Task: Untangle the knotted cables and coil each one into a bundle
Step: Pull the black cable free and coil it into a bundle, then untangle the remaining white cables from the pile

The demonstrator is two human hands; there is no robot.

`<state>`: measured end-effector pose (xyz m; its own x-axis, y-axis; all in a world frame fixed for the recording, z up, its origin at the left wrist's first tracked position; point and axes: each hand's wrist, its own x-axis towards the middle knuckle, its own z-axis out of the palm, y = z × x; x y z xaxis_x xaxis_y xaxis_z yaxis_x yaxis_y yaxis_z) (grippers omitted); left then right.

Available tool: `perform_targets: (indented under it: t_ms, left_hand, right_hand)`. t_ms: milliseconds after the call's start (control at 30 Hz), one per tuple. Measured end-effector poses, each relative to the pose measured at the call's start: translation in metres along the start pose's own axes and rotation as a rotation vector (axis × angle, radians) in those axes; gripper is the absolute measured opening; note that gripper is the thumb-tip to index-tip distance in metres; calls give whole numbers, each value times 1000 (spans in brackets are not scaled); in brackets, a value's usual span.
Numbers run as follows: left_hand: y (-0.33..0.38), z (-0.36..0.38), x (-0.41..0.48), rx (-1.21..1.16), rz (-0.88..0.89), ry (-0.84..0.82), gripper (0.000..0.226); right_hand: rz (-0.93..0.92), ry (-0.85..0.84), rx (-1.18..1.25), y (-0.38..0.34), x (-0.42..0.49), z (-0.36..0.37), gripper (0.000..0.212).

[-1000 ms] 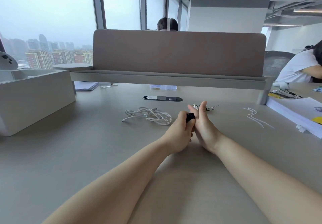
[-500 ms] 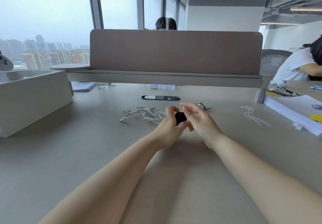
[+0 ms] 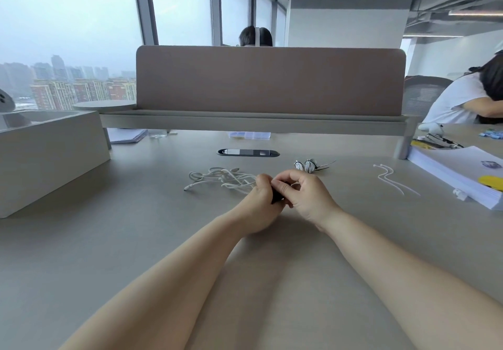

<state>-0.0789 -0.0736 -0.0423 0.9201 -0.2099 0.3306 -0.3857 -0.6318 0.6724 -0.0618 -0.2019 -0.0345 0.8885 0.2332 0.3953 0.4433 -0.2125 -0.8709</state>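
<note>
Though tangled, white cables (image 3: pixel 226 179) beside hands (image 3: pixel 260 202) (image 3: pixel 309 197) round black bundle (image 3: pixel 277 196).

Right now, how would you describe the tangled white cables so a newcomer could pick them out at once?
Start at the brown fabric desk divider, then drop to the black oval cable port in the grey desktop. Nearer and left of it, beside the left hand, lies the loose heap of white cables. Unlike the two small wound bundles to its right, it sprawls in open loops.

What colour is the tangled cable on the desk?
White. The tangled cable shows plainly in the head view, the only one.
</note>
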Motion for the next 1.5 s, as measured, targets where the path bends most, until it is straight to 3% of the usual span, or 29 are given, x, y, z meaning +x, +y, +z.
perform_targets:
  t_ms: [267,533,667,733,800,833,900,1000,1200,1367,1500]
  left_hand:
    - [-2,2,0,87,3,40,26]
    - [4,12,0,370,-40,42,38]
    - [9,20,5,460,-30,9,31]
    - [14,27,12,470,-11,-4,28]
    - [18,34,23,460,-1,-11,29]
    - [19,37,29,453,0,-11,29]
    - [20,43,42,436,-2,-7,30]
    - [16,50,58,424,-2,1,31]
    - [12,57,84,361,-4,11,29]
    - [12,57,85,296,-30,45,29]
    - [16,56,78,314,-5,44,29]
  right_hand:
    - [42,90,36,0,4,0,8]
    - [81,132,71,5,8,-6,7]
    - [90,206,10,8,11,-15,21]
    - [86,306,-152,18,17,-34,35]
    - [76,423,-664,35,21,-64,30]
    - [117,430,-888,45,21,-80,31]
    - [326,385,-1065,63,23,-111,43]
    - [530,380,-1170,86,35,-135,53]
    - [688,241,-1269,103,65,-148,67]
    - [567,240,-1351,101,63,-141,54]
    - [479,249,-1256,99,63,-136,39]
